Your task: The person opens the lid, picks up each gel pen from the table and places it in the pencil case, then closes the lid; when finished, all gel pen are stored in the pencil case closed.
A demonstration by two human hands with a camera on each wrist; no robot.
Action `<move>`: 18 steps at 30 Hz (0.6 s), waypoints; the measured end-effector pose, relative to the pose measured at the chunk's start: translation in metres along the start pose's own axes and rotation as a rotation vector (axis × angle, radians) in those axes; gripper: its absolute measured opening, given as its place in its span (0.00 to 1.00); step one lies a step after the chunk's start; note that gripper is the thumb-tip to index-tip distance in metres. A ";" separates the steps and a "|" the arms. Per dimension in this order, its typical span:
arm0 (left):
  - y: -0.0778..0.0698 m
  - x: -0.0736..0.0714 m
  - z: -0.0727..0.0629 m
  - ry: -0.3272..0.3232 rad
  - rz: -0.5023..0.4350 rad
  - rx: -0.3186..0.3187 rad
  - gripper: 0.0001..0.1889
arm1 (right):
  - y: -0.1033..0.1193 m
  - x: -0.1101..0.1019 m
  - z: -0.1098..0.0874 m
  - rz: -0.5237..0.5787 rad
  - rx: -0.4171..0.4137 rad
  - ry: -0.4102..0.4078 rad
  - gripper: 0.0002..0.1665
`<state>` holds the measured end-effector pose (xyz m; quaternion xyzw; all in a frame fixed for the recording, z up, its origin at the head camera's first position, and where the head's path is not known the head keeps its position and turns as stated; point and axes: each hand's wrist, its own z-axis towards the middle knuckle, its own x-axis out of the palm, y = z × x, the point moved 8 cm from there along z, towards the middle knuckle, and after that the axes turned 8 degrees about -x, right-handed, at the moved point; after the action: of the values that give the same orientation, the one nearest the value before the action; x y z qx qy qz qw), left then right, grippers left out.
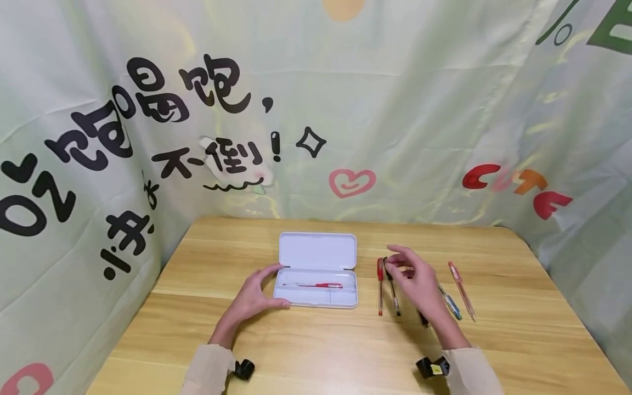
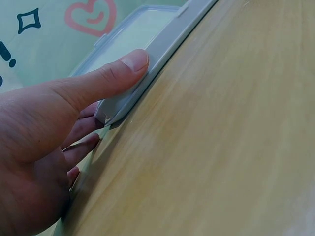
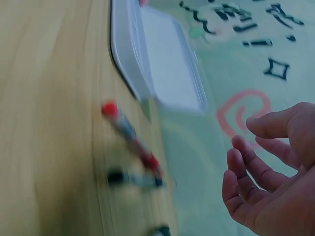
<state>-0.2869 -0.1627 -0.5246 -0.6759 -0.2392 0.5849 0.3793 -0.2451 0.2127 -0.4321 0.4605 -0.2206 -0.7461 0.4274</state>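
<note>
An open white pencil case (image 1: 317, 250) lies on the table, its lid tipped back; a red pen (image 1: 323, 285) lies inside. My left hand (image 1: 254, 296) holds the case at its left end, with the thumb (image 2: 120, 73) against the front wall and the other fingers at the side. Above the loose pens hovers my right hand (image 1: 417, 280), fingers slightly bent and holding nothing in the right wrist view. Just left of it lie a red-capped pen (image 1: 380, 288) and a black pen (image 1: 394, 293). Another dark pen (image 1: 423, 320) is mostly hidden beneath the right hand.
To the right of my right hand lie a blue pen (image 1: 454, 308) and a pinkish-red pen (image 1: 462, 291). The wooden table (image 1: 316, 351) is backed by a printed cloth (image 1: 419, 109) that hangs along its rear and sides.
</note>
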 end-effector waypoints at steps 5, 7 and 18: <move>-0.001 -0.002 -0.001 -0.006 -0.005 -0.001 0.49 | -0.015 -0.029 -0.006 -0.074 0.037 -0.040 0.22; 0.000 -0.002 0.000 -0.008 0.000 0.004 0.50 | -0.022 -0.041 -0.009 -0.104 0.063 -0.062 0.22; 0.002 -0.001 0.001 -0.016 -0.001 0.008 0.50 | -0.075 -0.095 -0.032 -0.223 0.292 -0.124 0.22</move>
<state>-0.2881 -0.1647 -0.5255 -0.6696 -0.2401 0.5910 0.3803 -0.2295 0.3345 -0.4542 0.4922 -0.3000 -0.7760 0.2562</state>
